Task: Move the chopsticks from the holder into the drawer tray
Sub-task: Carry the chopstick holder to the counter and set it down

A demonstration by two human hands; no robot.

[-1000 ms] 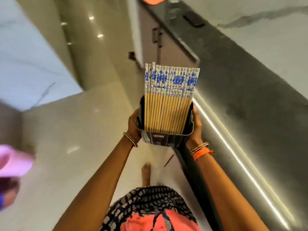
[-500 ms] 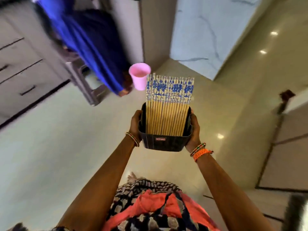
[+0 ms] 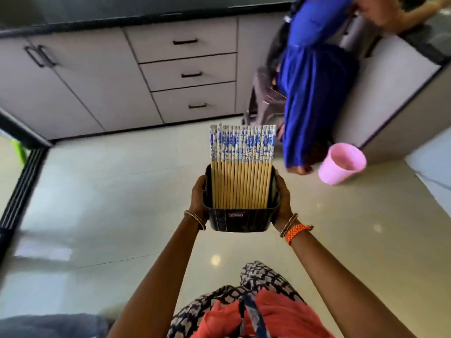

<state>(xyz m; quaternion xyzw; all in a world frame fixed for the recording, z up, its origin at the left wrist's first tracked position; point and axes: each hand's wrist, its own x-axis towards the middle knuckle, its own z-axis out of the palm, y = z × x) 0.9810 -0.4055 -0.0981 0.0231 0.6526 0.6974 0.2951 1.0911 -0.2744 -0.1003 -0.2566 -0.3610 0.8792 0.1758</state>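
I carry a black holder [image 3: 240,222] in front of me at chest height. Several wooden chopsticks [image 3: 241,172] with blue-and-white patterned tops stand upright in it in a tight row. My left hand [image 3: 199,197] grips the holder's left side and my right hand [image 3: 283,200] grips its right side. Ahead, a stack of three shut drawers [image 3: 190,74] with black handles sits in the grey cabinet front. No drawer tray shows.
A person in a blue dress [image 3: 314,81] stands at the right by a counter [image 3: 395,93], with a stool [image 3: 263,93] behind them. A pink bucket [image 3: 341,164] stands on the glossy tiled floor [image 3: 109,191]. Cupboard doors [image 3: 61,81] are on the left.
My view has swung round the kitchen, from a counter and wall to the drawer cabinet straight ahead. The holder stays in both hands; the person and pink bucket moved to the right.
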